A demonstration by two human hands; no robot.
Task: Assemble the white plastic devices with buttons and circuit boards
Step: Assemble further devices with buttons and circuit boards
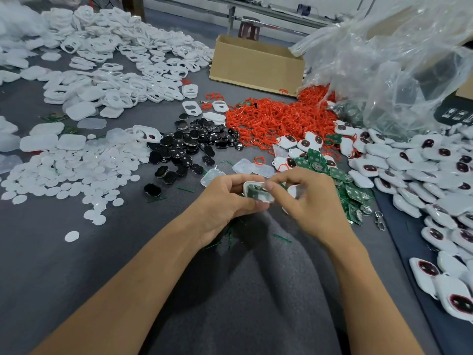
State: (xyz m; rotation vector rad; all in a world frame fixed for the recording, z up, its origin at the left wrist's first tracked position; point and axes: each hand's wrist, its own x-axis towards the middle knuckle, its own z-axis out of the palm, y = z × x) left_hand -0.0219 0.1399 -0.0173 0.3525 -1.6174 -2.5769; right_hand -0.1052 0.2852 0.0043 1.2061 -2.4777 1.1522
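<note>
My left hand (225,201) grips a white plastic shell (257,193) with a green circuit board lying inside it, held just above the grey table. My right hand (307,201) pinches at the top edge of that board with thumb and forefinger. Loose green circuit boards (350,190) lie just right of my hands. Black buttons (189,147) are heaped ahead to the left, and red rings (276,119) pile up ahead. Finished white devices (419,172) with dark buttons cover the right side.
White shell halves (115,73) and white round discs (71,172) spread over the left of the grey cloth table (102,265). A cardboard box (256,65) stands at the back centre, with a crumpled clear plastic bag (396,60) at the back right.
</note>
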